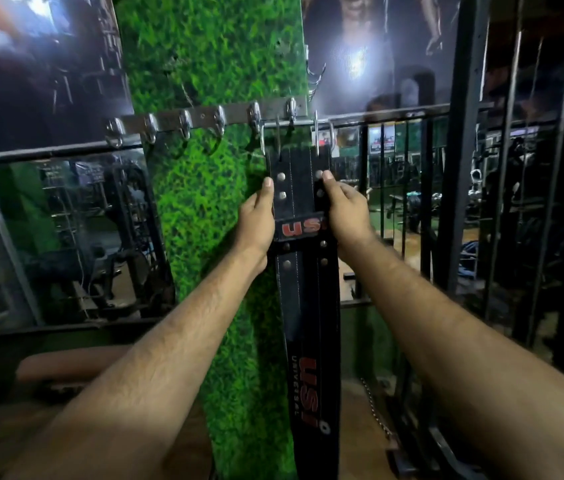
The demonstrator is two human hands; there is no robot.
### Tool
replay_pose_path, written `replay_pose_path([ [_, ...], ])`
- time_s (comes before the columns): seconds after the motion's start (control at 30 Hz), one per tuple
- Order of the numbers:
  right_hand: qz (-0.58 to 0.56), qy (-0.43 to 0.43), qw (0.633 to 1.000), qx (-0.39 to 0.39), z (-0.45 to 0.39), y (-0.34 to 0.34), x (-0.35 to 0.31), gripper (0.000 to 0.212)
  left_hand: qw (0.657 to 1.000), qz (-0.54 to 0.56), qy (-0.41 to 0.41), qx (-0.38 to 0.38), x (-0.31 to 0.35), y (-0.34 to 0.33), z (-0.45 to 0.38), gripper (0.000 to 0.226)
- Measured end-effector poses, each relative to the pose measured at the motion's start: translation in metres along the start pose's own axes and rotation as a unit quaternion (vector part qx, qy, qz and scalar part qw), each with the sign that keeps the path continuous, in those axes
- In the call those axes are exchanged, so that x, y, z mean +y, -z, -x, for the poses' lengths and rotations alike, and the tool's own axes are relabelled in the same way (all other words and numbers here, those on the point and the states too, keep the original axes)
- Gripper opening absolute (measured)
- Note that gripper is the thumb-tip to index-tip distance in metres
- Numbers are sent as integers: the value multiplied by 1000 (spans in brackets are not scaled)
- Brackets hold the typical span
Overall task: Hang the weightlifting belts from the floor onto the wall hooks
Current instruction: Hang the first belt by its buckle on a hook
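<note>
Two bare forearms reach up from the bottom of the view toward a long black leather weightlifting belt (308, 299) with red lettering, which hangs down in front of a pillar covered in green artificial grass (204, 209). The left hand (256, 220) grips the belt's left edge, thumb up along the studded strap; the right hand (346, 209) pinches the right edge just above a red-lettered loop. Both hands hold the belt near its upper end. Above them, the belt's silver metal buckle (294, 136) sits at the right end of a steel hook rail (204, 119) fixed across the pillar; whether it is caught on a hook cannot be told. The other hooks on the rail are bare. Behind stand black metal railings (460, 168) and a dim gym floor with equipment.
</note>
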State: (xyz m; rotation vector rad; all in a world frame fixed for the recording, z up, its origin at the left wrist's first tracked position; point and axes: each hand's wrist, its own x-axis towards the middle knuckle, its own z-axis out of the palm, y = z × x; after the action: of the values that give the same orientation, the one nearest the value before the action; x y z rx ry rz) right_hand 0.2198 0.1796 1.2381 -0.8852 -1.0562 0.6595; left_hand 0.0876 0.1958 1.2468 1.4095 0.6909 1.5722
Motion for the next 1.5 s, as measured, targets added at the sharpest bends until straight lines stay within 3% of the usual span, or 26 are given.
replay_pose_path([
  [0.07, -25, 16, 999, -12, 23, -1, 18, 46, 998, 58, -1, -2, -15, 4, 20, 49],
  [0.13, 25, 51, 998, 8, 48, 5, 44, 34, 998, 68, 0, 8, -32, 6, 38, 52],
  [0.2, 100, 67, 993, 10, 64, 14, 72, 19, 1000, 29, -3, 5, -50, 9, 54, 28],
  [0.27, 149, 43, 988, -11, 77, 24, 103, 16, 999, -26, -24, -5, -73, 13, 64, 3],
  [0.4, 181, 16, 983, -26, 98, 40, 154, 43, 997, -81, 7, -5, -119, 32, 82, 9],
  [0.57, 253, 14, 967, -38, 110, 45, 192, 44, 988, -150, 31, 6, -171, 53, 109, 10],
  [0.77, 312, -62, 945, -79, 151, 74, 266, 40, 951, -286, 113, -36, -271, 89, 180, 25],
  [0.97, 332, -147, 926, -99, 194, 93, 341, 54, 942, -295, 143, -67, -319, 106, 188, 20],
  [1.17, 381, -196, 895, -128, 223, 99, 385, 53, 917, -332, 201, -88, -395, 137, 221, 59],
  [1.3, 423, -212, 870, -140, 244, 110, 423, 53, 900, -339, 251, -108, -415, 138, 227, 45],
  [1.43, 441, -248, 850, -150, 254, 119, 455, 73, 886, -357, 265, -130, -438, 137, 238, 57],
  [1.5, 458, -260, 834, -165, 258, 125, 471, 68, 876, -366, 278, -144, -454, 142, 250, 58],
])
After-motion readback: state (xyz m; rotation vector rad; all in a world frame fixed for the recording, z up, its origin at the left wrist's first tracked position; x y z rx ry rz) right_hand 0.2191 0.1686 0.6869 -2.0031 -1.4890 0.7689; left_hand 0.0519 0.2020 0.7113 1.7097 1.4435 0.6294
